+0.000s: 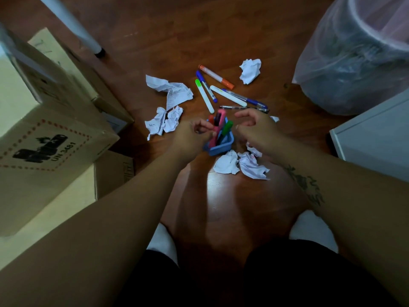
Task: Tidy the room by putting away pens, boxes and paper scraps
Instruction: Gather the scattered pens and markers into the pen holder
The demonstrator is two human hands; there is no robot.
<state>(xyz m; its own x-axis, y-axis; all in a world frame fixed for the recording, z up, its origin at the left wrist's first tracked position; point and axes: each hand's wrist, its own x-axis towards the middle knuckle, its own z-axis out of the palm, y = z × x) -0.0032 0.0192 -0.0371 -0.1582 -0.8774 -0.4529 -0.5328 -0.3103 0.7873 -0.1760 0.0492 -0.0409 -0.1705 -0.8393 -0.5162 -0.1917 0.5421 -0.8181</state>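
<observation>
My left hand (192, 133) pinches the pink marker (219, 118); my right hand (254, 127) hovers empty. I should seat it upright in the blue holder (224, 145).

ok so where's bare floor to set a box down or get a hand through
Bare floor lies between the table leg and the pens, and nearer you, below the paper scraps. It is crowded round the blue holder: pens beyond, scraps on both sides.

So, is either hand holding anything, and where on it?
The left hand seems to pinch the pink marker mid-barrel; the right hand holds nothing.
</observation>
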